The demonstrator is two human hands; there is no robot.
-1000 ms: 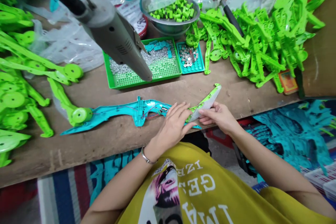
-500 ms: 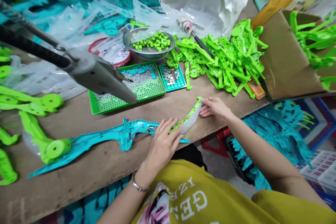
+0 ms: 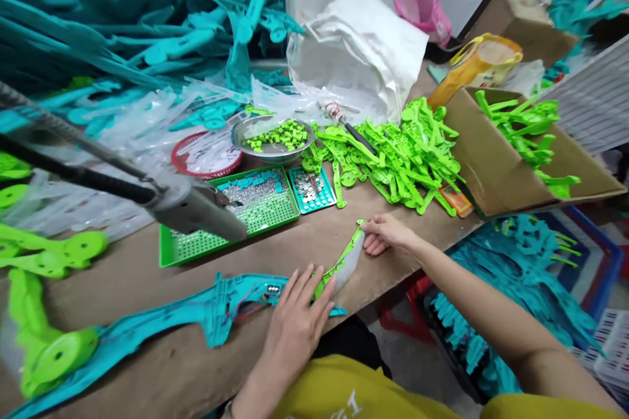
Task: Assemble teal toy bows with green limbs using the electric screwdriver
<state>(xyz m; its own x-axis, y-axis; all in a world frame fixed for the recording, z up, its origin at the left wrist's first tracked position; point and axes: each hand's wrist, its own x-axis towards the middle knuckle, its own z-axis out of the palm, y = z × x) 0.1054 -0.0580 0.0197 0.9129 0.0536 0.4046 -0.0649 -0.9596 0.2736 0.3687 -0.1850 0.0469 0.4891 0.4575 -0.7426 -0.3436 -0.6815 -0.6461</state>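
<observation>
Right hand (image 3: 388,234) has slid tipward, fingers pinching the clear blade (image 3: 350,268); left hand (image 3: 299,321) rests unclenched. Probably seating it; next wants pressing.

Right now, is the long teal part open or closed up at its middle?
Open: thin wires show uncovered in the teal part. Beneath the left hand, I cannot tell.

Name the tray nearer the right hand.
The small teal tray with silvery discs; the larger green tray lies farther from the right hand, beyond it leftward.
</observation>
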